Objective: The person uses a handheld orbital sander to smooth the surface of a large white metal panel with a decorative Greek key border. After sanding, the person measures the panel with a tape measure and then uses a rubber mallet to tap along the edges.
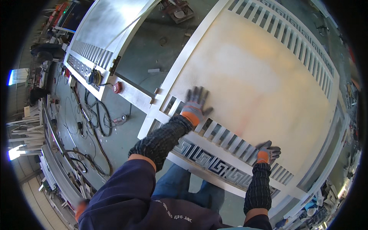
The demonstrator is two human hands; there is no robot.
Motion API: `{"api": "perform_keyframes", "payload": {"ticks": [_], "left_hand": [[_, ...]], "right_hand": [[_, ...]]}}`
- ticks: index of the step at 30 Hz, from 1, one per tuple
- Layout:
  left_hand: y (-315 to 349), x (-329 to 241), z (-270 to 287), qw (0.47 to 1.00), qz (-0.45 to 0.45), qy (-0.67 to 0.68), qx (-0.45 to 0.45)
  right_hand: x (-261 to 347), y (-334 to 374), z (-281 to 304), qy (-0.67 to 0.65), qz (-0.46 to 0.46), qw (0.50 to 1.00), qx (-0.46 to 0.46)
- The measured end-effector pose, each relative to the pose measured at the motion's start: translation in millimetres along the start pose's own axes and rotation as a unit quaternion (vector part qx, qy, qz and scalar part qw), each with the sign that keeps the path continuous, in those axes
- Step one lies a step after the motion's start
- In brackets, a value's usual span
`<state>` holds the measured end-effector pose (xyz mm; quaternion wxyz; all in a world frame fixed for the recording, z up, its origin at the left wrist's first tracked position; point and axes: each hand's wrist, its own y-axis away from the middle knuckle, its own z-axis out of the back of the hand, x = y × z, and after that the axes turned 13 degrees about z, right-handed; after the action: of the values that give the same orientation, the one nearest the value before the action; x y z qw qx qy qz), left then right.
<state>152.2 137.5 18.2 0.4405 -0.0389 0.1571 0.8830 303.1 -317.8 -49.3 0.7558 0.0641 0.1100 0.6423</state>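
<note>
Presently has left hand (slightly blurred) and right hand, with fingers apart, toward opposite ends of pale panel's near edge

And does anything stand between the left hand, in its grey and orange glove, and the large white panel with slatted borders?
Nothing visible: the spread left hand is over the near-left part of the panel. I cannot tell whether it touches.

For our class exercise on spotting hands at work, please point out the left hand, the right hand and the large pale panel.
Left hand (196, 102): head view, back of the gray and orange glove.
Right hand (269, 152): head view, back of its glove.
Large pale panel (262, 76): head view, middle of its broad face.
</note>
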Motion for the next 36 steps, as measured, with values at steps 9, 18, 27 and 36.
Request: {"api": "perform_keyframes", "payload": {"ticks": [9, 18, 27, 36], "left_hand": [[0, -70, 2, 0.992, -0.076, -0.086, 0.061], [38, -269, -54, 0.993, -0.1, -0.064, 0.025], [33, -627, -110, 0.926, -0.376, 0.007, 0.009], [87, -727, -195, 0.814, -0.56, -0.141, 0.064]], "right_hand": [[13, 54, 33, 0.032, 0.067, 0.993, 0.097], [-157, -41, 84, -0.233, 0.193, 0.952, -0.03], [-392, -141, 62, -0.107, 0.214, 0.95, -0.199], [-405, -141, 59, -0.247, 0.265, 0.911, -0.198]]}}
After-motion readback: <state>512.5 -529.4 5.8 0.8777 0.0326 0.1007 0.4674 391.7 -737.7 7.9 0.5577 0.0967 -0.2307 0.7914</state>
